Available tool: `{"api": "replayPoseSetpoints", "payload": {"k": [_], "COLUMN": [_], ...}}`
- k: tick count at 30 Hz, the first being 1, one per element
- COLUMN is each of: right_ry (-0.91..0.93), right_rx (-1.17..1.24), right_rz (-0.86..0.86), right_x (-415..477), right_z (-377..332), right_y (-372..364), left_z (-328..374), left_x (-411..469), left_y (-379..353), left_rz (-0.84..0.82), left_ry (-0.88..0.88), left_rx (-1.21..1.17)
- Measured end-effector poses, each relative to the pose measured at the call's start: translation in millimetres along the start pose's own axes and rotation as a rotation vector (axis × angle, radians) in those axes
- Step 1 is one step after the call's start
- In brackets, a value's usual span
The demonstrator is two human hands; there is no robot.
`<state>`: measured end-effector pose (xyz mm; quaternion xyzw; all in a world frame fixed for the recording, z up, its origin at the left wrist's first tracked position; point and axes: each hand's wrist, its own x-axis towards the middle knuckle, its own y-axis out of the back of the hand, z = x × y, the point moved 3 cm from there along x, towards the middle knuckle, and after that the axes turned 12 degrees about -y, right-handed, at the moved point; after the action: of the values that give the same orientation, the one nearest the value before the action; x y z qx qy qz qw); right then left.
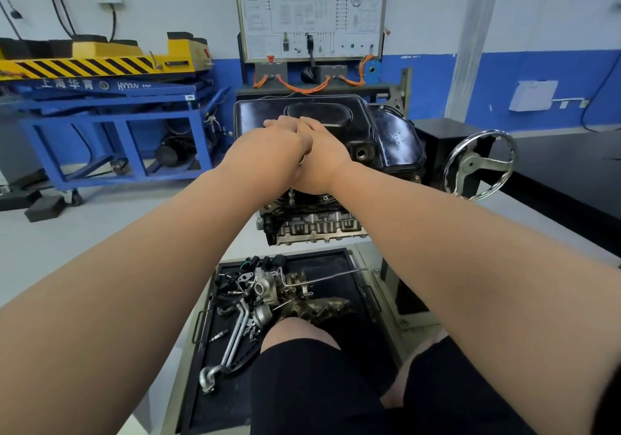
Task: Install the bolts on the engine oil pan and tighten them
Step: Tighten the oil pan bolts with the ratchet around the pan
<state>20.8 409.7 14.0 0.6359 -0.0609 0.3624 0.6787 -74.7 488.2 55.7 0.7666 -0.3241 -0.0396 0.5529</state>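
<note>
The black engine oil pan (386,132) sits on top of the upturned engine block (312,227) on a stand in front of me. Both arms reach out over the near side of the pan. My left hand (274,147) lies against and partly over my right hand (324,160), both pressed together on the pan. A small glint of metal (302,161) shows between them; what it is and which hand holds it is hidden. Bolt heads (325,197) stand along the pan's near flange.
A black tray (339,263) below the engine holds a turbocharger (265,288), pipes and several loose small parts. A chrome handwheel (479,165) juts out right of the stand. A blue and yellow lift table (111,98) stands left, a wiring board (311,11) behind. My knees are at the bottom.
</note>
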Motion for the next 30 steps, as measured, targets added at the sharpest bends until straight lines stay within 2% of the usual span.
{"api": "replayPoseSetpoints", "payload": {"k": [7,22,30], "right_ry": [-0.009,-0.013,-0.027], "right_rx": [-0.039,-0.049,-0.058], "right_rz": [-0.034,-0.033,-0.028], "right_x": [-1.2,-4.3,-3.7], "right_z": [-0.7,-1.8,-2.0], "right_y": [-4.9,-2.3,-4.0], "left_z": [6.7,1.1,2.3], "left_x": [1.6,-3.6,-2.0], "left_y": [4.5,6.3,3.7], "left_rz": [-0.086,0.015,-0.01], "left_ry": [0.007,0.002,0.0], "left_rx": [0.004,-0.107,-0.081]}}
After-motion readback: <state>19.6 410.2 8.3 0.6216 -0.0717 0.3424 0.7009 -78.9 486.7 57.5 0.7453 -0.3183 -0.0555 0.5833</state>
